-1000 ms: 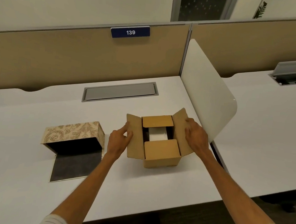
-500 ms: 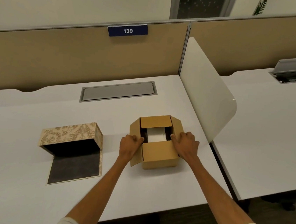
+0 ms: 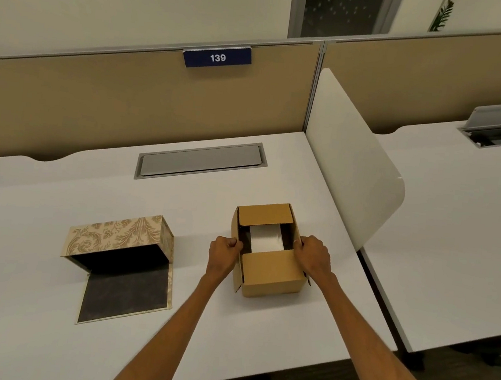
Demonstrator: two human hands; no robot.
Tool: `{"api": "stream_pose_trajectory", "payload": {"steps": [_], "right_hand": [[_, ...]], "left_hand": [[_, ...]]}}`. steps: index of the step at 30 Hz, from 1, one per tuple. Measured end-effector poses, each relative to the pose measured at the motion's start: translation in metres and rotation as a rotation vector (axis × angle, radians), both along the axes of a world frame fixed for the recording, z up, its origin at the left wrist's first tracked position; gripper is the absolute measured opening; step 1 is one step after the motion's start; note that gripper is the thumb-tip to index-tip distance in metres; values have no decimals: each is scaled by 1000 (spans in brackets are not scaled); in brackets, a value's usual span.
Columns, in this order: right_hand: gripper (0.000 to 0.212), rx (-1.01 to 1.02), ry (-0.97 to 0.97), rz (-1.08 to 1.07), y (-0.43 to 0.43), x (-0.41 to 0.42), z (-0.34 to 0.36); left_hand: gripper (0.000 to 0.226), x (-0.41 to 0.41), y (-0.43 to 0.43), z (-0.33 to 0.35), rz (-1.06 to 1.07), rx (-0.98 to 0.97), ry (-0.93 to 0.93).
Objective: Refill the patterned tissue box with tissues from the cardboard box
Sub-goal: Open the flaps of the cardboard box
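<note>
Inside — white tissues (image 3: 265, 240), upright.

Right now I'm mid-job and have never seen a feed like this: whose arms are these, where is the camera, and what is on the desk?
There is no machine here. One wide-angle camera sits on a person's head and looks forward and down, so the arms reaching in from the bottom are that person's own.

On the white desk lies the patterned tissue box, tipped open with its dark inside and dark flap showing; it looks empty. To its right stands the cardboard box, top flaps partly open, with a white stack of tissues visible inside.

The left hand grips the cardboard box's left edge, and the right hand grips its right edge. Nothing has been lifted out yet.
</note>
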State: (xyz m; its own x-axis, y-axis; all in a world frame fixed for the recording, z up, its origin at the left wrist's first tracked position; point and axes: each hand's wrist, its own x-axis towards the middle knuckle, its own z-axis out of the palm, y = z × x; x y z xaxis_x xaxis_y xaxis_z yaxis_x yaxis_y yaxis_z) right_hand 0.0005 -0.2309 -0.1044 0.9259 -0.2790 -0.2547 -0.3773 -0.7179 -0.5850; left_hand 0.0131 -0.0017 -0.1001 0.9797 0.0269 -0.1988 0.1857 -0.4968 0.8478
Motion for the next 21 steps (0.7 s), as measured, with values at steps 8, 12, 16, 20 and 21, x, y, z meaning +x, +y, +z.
{"api": "stream_pose_trajectory", "payload": {"steps": [8, 12, 16, 20, 21], "right_hand": [[36, -254, -72, 3, 3, -5, 27], [31, -219, -263, 48, 19, -7, 38], [27, -219, -151, 239, 32, -11, 35], [29, -204, -142, 289, 33, -20, 30], [28, -184, -167, 293, 32, -23, 30]], "left_hand": [[32, 1, 0, 37, -57, 505, -300], [51, 28, 5, 36, -251, 600, -317], [81, 58, 8, 19, -504, 723, -216], [62, 70, 9, 18, -647, 801, -190], [56, 72, 10, 20, -664, 811, -204]]}}
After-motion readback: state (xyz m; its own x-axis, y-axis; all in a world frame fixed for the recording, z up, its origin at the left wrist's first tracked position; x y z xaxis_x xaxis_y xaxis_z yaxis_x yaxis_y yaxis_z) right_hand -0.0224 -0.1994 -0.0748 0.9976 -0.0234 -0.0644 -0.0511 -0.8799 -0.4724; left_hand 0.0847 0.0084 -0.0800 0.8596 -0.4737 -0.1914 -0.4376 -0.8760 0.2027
